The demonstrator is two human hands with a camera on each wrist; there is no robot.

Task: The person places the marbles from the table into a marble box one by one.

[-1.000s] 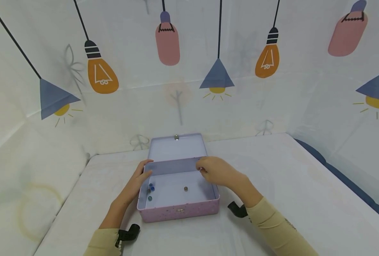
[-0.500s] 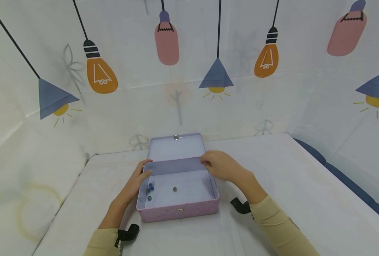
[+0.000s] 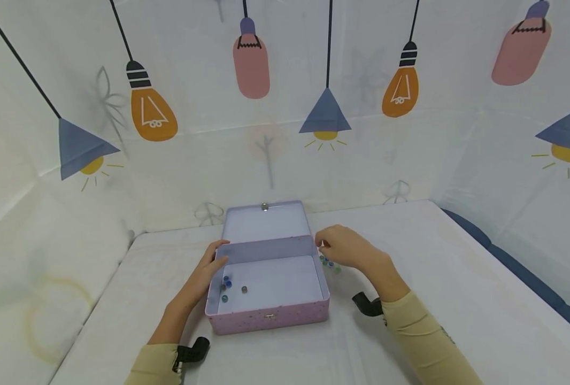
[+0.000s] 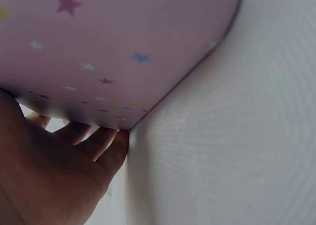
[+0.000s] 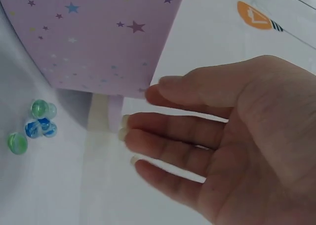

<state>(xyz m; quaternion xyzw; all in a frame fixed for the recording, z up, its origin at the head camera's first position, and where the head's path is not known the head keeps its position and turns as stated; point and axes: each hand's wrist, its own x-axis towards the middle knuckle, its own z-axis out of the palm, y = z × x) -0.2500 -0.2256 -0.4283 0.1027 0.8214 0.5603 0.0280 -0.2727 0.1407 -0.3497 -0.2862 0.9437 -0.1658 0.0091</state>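
Pink on the box (image 3: 294,316), scattered with yellow, white, blue and purple stars — pale lilac inside — green and blue in the marbles (image 5: 39,109) outside.

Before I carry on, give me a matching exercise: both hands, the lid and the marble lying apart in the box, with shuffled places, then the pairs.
Things
1. Left hand
2. Right hand
3. Lid
4. Lone marble

Places
A. Swung open at the far side of the box
B. Just outside the right wall, near green and blue marbles
C. On the inside floor, left of its middle
D. At the left wall, thumb over the rim

Pairs: 1-D, 2-B, 3-A, 4-C
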